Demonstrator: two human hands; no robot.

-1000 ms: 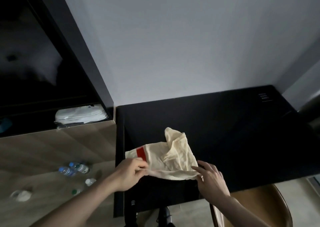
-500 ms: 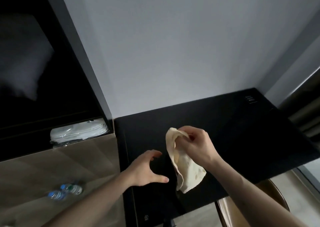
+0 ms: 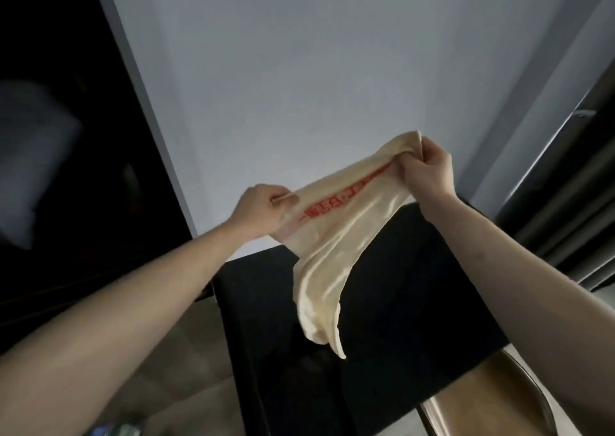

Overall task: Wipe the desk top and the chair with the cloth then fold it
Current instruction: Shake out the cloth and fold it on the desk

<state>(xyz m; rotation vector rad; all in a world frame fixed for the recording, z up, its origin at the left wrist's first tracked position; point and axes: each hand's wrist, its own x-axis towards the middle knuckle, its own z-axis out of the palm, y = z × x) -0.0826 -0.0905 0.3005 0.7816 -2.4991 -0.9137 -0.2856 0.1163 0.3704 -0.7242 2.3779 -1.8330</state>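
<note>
Cloth lifted clear of the desk, folding looks close

Cloth (image 3: 327, 246), cream with a red printed band, hangs in the air above the black desk top (image 3: 416, 302), touching neither it nor the chair (image 3: 482, 409) at the lower right. Left hand (image 3: 263, 211) pinches one end of the banded edge; right hand (image 3: 426, 167), held higher, grips the other end, so that edge runs taut between them and the rest droops. Whether the wiping of desk and chair is done cannot be told from this view. Judging by the spread edge, folding seems to be the step in hand, with no fold made yet.
</note>
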